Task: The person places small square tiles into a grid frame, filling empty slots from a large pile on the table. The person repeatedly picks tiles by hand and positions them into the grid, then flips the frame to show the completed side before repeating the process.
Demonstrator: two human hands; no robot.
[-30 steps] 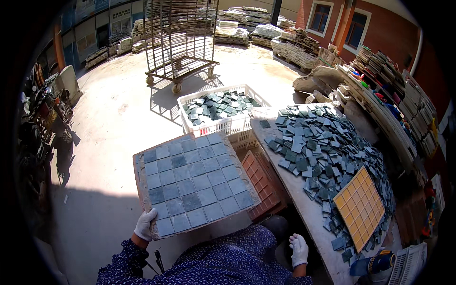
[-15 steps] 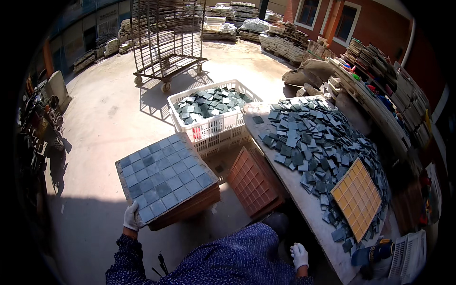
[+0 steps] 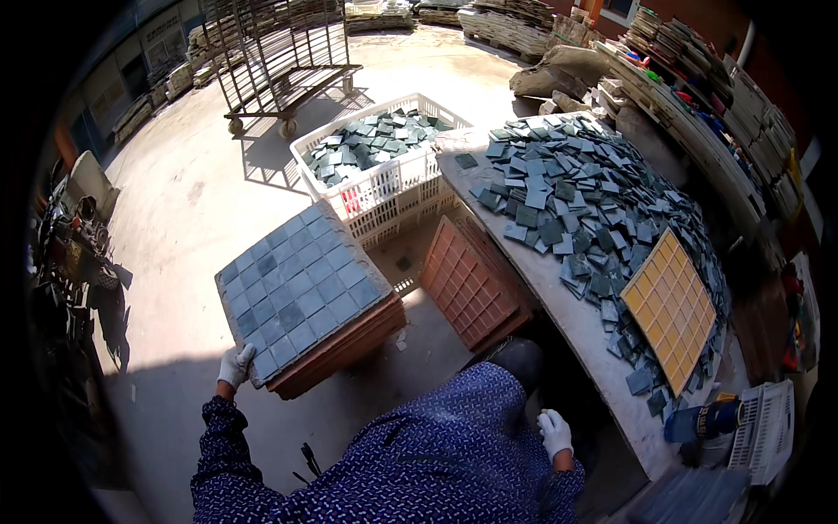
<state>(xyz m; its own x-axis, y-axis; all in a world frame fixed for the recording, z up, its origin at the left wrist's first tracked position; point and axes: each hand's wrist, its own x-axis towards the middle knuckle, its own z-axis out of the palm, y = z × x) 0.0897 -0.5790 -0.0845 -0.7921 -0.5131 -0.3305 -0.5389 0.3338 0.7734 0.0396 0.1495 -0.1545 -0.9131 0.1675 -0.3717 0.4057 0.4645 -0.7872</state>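
At the near left corner of a square grid of blue-grey stone tiles [image 3: 295,278], my gloved left hand [image 3: 235,366] is closed on the edge. The tiles lie in rows on top of a stack of reddish-brown trays [image 3: 340,349]. My gloved right hand [image 3: 554,434] hangs beside my lap, fingers curled in and no object showing in them. To its right stands a table [image 3: 546,258] heaped with loose dark tiles [image 3: 602,205]. A yellow gridded tray [image 3: 672,310] rests tilted on that heap.
Empty brown gridded trays [image 3: 467,284] lean against the table. A white plastic crate [image 3: 384,188] full of tiles stands beyond them. Further back is a wheeled metal rack [image 3: 288,79]. Stone slabs [image 3: 698,148] line the right side. Near the table's front corner sits a blue container [image 3: 703,421].
The view has tipped downward, so the scene sits higher in the picture. My left hand stays at the same corner of the tiles. My right hand is still beside my lap.
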